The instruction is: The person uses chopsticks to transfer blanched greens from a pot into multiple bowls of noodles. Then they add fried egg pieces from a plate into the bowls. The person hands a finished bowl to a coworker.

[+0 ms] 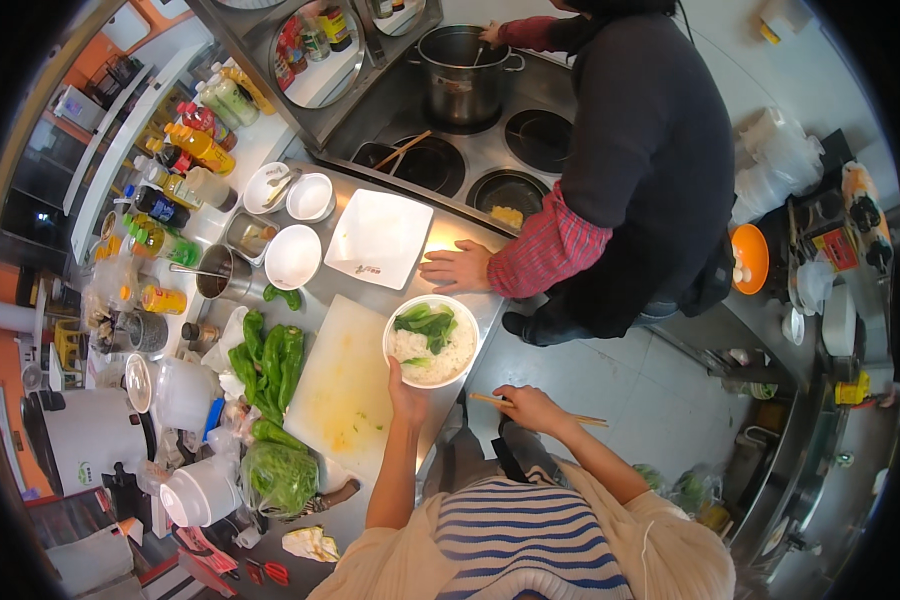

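Observation:
My left hand (408, 398) grips the near side of a round white bowl (386, 346), holding it over the counter's right edge beside the cutting board. White rice (452, 362) fills the bowl, and cooked leafy greens (430, 322) lie on top. Over the floor, to the right of the bowl, my right hand (532, 410) is closed around a pair of wooden chopsticks (588, 420). They lie nearly level, poking out on both sides of that hand, apart from the food.
A stained white cutting board (332, 375), green peppers (288, 360) and a square white dish (378, 240) cover the counter. Ahead, a co-worker rests one hand (458, 268) near the dish; the other is at a tall pot (460, 95) on the stove. Bottles (202, 148) line the left.

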A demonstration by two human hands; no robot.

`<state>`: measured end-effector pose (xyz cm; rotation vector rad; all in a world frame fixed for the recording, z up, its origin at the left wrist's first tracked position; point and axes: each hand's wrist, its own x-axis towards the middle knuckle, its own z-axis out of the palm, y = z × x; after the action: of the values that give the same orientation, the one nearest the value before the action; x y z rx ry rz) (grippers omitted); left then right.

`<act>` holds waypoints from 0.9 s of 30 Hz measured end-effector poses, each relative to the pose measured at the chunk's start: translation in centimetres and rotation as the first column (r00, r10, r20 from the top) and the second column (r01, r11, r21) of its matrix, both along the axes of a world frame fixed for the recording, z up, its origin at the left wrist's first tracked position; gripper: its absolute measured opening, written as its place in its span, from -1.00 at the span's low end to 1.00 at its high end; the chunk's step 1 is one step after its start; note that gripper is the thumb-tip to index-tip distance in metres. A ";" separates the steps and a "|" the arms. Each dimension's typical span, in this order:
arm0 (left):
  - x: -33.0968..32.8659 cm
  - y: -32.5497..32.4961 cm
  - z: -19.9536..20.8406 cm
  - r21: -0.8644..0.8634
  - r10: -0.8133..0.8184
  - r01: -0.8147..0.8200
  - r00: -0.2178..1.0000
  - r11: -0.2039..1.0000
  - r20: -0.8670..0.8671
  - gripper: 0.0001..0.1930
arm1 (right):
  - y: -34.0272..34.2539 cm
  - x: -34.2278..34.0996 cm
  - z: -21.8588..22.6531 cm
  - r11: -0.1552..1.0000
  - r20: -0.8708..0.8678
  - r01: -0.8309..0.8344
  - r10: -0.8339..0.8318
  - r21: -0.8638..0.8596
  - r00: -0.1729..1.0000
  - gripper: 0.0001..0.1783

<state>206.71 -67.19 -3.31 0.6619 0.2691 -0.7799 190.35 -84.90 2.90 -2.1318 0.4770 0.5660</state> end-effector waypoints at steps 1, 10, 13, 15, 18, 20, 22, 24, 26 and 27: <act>0.0 -0.1 0.0 0.008 -0.001 0.001 1.000 1.000 -0.006 -0.37 | 0.0 -0.1 0.1 1.000 -0.004 0.004 -0.004 -0.003 1.000 -0.66; -0.1 -0.7 0.3 0.010 -0.004 0.004 1.000 1.000 0.027 -0.37 | -0.2 -0.5 0.3 1.000 -0.010 -0.009 0.009 -0.022 1.000 -0.66; 0.1 -0.9 0.0 0.009 -0.011 0.011 1.000 1.000 0.018 -0.37 | -0.3 -0.5 -0.1 1.000 -0.015 -0.004 0.004 -0.015 1.000 -0.65; 0.1 -1.2 -0.3 0.009 -0.010 0.010 0.999 1.000 0.034 -0.37 | -0.3 -0.6 -0.3 1.000 -0.010 -0.003 0.003 -0.015 1.000 -0.65; 0.1 -1.7 -0.9 0.017 -0.022 0.022 0.999 1.000 0.027 -0.37 | -0.4 -0.7 -0.7 0.999 0.027 0.018 -0.018 -0.031 0.999 -0.67; 0.0 -2.0 -1.2 0.018 -0.034 0.034 0.999 0.999 0.020 -0.36 | -0.3 -0.8 -0.8 0.999 0.030 0.026 -0.026 -0.031 0.999 -0.67; -0.1 -2.1 -1.5 0.034 -0.054 0.052 0.998 0.998 0.037 -0.35 | -0.3 -0.9 -0.9 0.999 0.022 0.022 -0.022 -0.035 1.000 -0.66; -0.2 -2.6 -1.7 0.067 -0.085 0.080 0.994 0.995 0.072 -0.32 | -0.3 -0.9 -0.9 0.999 0.009 0.010 -0.010 -0.037 1.000 -0.66; -0.2 -3.0 -1.9 0.068 -0.107 0.102 0.991 0.992 0.079 -0.32 | -0.2 -0.8 -0.9 0.999 0.006 0.002 -0.002 -0.038 1.000 -0.66; -0.2 -3.3 -1.8 0.072 -0.116 0.111 0.991 0.991 0.074 -0.31 | -0.2 -0.8 -0.9 0.999 0.005 -0.003 0.003 -0.042 1.000 -0.66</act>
<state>206.52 -70.47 -5.16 0.7746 0.1888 -0.8545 189.56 -85.11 1.97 -2.1740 0.4871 0.5561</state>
